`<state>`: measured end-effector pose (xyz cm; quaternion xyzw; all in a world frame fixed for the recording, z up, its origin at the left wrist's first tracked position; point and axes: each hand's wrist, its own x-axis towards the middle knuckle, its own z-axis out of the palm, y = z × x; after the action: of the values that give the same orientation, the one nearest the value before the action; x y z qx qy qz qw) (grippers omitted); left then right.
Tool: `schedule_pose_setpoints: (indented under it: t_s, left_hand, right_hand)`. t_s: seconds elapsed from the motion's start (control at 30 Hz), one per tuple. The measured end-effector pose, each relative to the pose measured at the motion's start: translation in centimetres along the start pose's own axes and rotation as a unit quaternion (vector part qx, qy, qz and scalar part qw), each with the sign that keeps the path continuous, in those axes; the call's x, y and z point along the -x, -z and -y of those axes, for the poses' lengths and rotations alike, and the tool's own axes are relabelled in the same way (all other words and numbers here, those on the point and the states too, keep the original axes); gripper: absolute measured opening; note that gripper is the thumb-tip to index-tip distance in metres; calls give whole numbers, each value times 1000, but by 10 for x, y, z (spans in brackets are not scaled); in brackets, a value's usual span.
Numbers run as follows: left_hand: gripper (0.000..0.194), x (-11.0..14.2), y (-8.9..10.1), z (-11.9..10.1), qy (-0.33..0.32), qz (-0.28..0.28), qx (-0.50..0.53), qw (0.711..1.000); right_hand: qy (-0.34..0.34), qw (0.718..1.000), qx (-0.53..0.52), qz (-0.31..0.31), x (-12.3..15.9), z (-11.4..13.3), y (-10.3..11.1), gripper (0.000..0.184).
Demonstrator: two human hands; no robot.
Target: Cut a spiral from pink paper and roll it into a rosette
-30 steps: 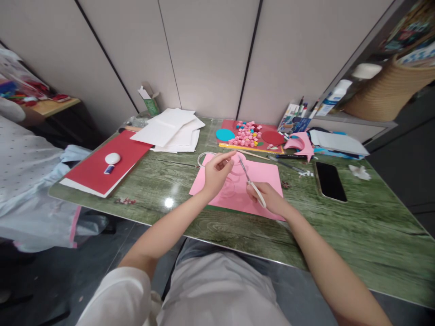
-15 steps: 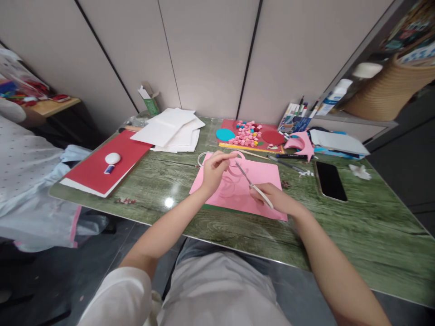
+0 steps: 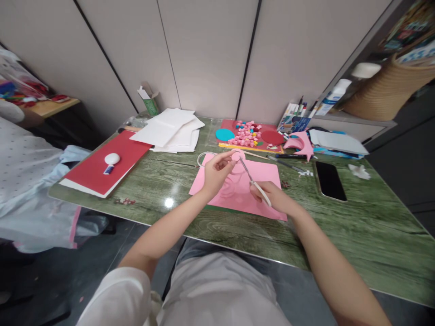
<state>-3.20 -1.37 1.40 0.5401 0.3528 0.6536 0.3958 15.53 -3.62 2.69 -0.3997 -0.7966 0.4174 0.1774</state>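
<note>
Pinched in the fingers of my left hand is a small piece of pink paper, curved and held above the sheet. My right hand grips white-handled scissors, whose blades point up and left and meet the pink piece. Under both hands lies a larger pink sheet on the green table. Thin curled pink strips rest on that sheet. Whether the blades are fully closed is too small to make out.
To the left, a red sheet carries a white round object. White papers lie behind. A pile of small pink flower pieces sits at the back. On the right are a phone and a pink offcut. Another person's clothing shows at far left.
The pink piece in my left hand has turned, showing more of its flat face. My left fingers have shifted their hold, and the scissors have moved slightly up against the piece.
</note>
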Motion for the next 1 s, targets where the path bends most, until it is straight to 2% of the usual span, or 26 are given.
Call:
schedule_pose_setpoints:
  t_s: [0.13, 0.3, 0.67, 1.0]
  left_hand:
    - [35, 0, -1, 2, -1, -16, 14, 1000]
    - [28, -1, -1, 2, -1, -31, 3, 1000]
    - [28, 0, -1, 2, 22, -16, -1, 1000]
    - [28, -5, 4, 0, 20, 22, -23, 999]
  right_hand:
    - [-3, 1000, 0, 6, 0, -1, -1, 40]
    - [0, 1000, -8, 6, 0, -2, -2, 39]
    - [2, 1000, -10, -9, -1, -3, -5, 38]
    - [1, 1000, -1, 17, 2, -4, 3, 38]
